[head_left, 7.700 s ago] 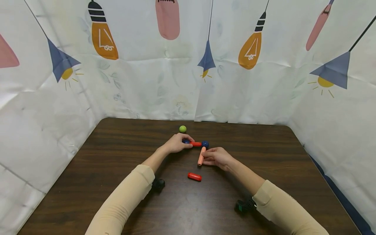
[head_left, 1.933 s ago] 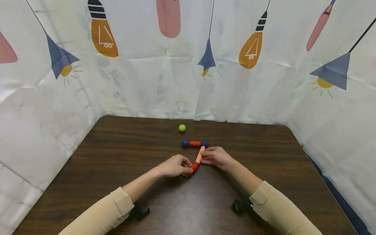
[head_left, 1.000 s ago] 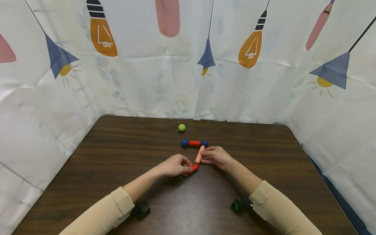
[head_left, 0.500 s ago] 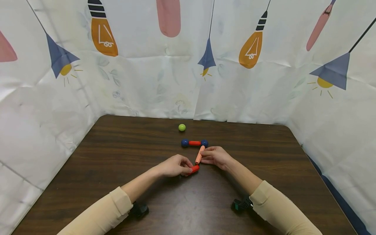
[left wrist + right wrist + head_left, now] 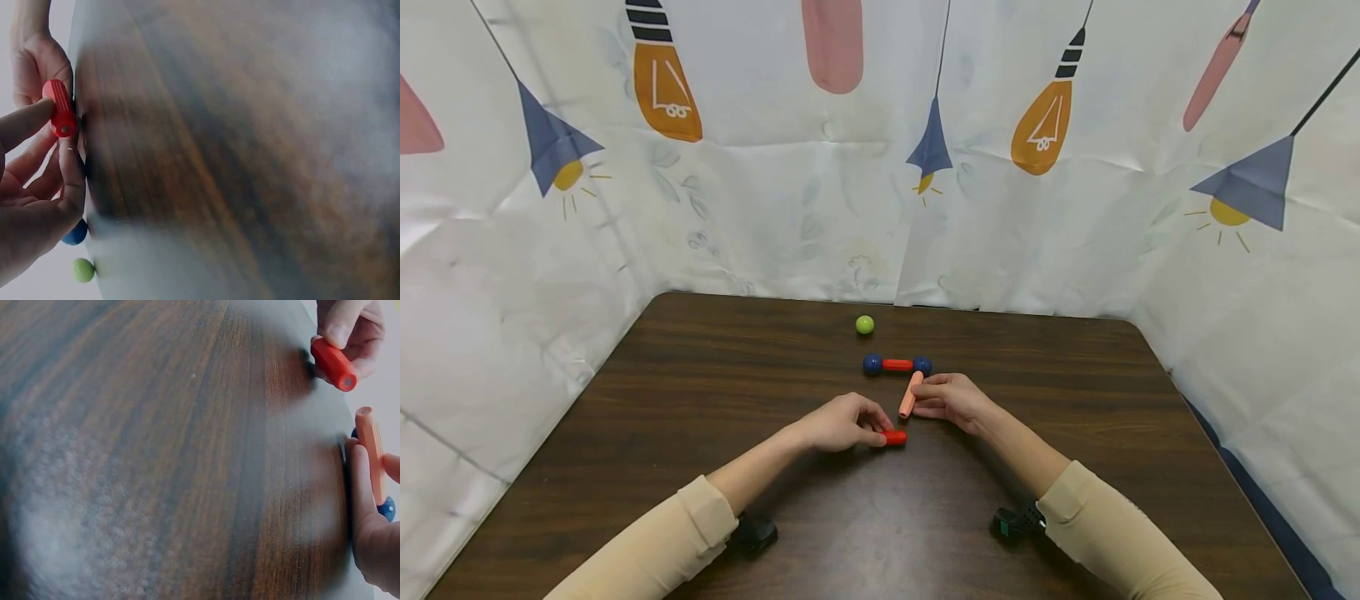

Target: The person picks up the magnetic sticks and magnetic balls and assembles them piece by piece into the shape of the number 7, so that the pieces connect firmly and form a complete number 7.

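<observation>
In the head view my left hand [image 5: 841,423] pinches a short red magnetic rod [image 5: 895,437] between thumb and fingers. A small metal disc shows in the end of the red rod [image 5: 334,364] in the right wrist view. My right hand [image 5: 957,402] holds a peach magnetic rod [image 5: 911,395] between thumb and fingers. The far end of the peach rod meets a blue ball [image 5: 922,365]. Another red rod [image 5: 897,365] joins that ball to a second blue ball [image 5: 872,364]. A gap separates the held red rod from the near end of the peach rod.
A green ball [image 5: 865,325] lies behind the blue balls, apart from them. The dark wooden table [image 5: 737,350] ends at a printed white curtain [image 5: 760,225]. Black wrist cameras sit under both forearms, such as the right camera [image 5: 1013,523].
My left hand has left the far blue ball and taken the loose red rod. That rod touched the peach rod's near end, then came away and turned crosswise. My right hand stays nearly still.
</observation>
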A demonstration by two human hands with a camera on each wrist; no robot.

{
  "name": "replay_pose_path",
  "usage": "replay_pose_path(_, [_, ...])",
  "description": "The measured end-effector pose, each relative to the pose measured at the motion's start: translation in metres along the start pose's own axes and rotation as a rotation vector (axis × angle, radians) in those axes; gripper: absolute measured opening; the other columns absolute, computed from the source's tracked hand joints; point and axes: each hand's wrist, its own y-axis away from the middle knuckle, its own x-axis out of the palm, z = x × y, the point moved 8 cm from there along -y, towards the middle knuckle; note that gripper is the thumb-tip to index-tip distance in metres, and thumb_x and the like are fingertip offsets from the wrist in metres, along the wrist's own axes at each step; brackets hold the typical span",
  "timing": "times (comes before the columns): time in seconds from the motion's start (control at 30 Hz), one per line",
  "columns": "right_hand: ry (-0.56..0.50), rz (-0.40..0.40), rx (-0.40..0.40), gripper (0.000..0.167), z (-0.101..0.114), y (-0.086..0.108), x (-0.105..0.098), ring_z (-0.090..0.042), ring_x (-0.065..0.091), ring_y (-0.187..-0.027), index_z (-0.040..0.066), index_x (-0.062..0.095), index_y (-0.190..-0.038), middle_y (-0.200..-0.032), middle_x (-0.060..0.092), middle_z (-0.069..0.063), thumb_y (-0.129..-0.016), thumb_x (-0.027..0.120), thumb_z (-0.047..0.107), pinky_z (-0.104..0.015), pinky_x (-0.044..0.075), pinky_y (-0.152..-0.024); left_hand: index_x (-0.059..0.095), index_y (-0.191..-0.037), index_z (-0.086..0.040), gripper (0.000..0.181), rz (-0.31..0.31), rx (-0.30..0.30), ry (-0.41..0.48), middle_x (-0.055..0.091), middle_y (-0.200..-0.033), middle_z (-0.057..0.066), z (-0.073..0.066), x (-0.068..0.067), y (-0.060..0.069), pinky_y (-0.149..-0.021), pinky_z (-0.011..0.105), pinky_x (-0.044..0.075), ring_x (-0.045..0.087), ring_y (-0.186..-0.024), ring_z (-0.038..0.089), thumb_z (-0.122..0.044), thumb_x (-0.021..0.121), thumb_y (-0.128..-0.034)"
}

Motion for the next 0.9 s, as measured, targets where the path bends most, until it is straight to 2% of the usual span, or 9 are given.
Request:
replay_pose_path(0.33, [0.003,-0.008,-0.013,0.042,0.0009,0.0001,0.0003,-0.022,0.074,-0.091,-0.015,0.053,-0.135,-0.107,0.071,-0.016,-0.101,0.066,0.006,-0.038,0.057,-0.086,0.077,-0.103,-0.010,0.010,-0.001,0.022,-0.056,0.068,-0.084,-0.005,-0.0005,-0.0011,-0.0011,-0.067,0.027,0.048,0.060,-0.074,0.013,-0.012,0.077,-0.0933])
replay_pose_path(0.6, [0.006,-0.005,-0.014,0.040,-0.0007,0.0005,0.0001,-0.022,0.074,-0.091,-0.014,0.055,-0.133,-0.106,0.071,-0.016,-0.101,0.066,0.007,-0.037,0.057,-0.086,0.074,-0.113,-0.006,0.021,0.005,-0.005,-0.008,0.067,-0.092,-0.003,0.0036,-0.0036,-0.0014,-0.073,0.028,0.050,0.061,-0.082,0.014,-0.016,0.077,-0.0943])
replay_pose_path(0.73, [0.008,-0.003,-0.015,0.042,-0.0011,0.0005,-0.0003,-0.022,0.074,-0.091,-0.014,0.054,-0.135,-0.107,0.072,-0.016,-0.101,0.066,0.007,-0.037,0.057,-0.086,0.074,-0.112,-0.005,0.022,0.017,0.005,-0.001,0.067,-0.090,-0.002,0.0037,-0.0042,-0.0013,-0.072,0.028,0.049,0.061,-0.081,0.015,-0.011,0.079,-0.0912])
replay_pose_path(0.9, [0.005,-0.009,-0.011,0.043,-0.0012,0.0004,-0.0006,-0.021,0.074,-0.091,-0.014,0.053,-0.136,-0.106,0.072,-0.016,-0.101,0.066,0.008,-0.037,0.057,-0.086,0.077,-0.107,-0.008,0.016,0.028,0.011,-0.021,0.067,-0.084,-0.002,0.0033,-0.0038,-0.0019,-0.063,0.026,0.046,0.057,-0.072,0.013,-0.007,0.078,-0.0913])
